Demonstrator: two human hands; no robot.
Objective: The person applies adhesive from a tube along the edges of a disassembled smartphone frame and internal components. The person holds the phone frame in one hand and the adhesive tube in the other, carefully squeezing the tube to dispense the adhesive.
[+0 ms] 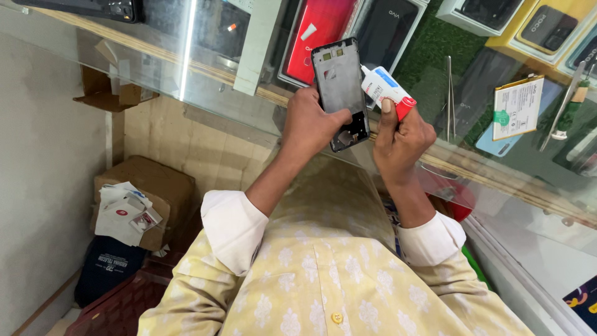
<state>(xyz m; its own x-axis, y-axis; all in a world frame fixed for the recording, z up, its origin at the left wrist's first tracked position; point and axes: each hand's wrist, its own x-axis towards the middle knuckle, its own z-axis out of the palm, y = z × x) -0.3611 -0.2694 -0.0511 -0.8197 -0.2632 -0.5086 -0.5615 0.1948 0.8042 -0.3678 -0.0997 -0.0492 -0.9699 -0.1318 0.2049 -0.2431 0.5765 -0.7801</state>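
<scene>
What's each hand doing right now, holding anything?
Left hand: closed on a dark phone frame, held upright.
Right hand: closed on a small white glue tube with a red cap end.

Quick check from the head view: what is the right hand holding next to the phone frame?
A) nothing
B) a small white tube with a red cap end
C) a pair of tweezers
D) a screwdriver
B: the right hand grips a small white tube with its nozzle at the edge of the dark phone frame, which the left hand holds.
</scene>
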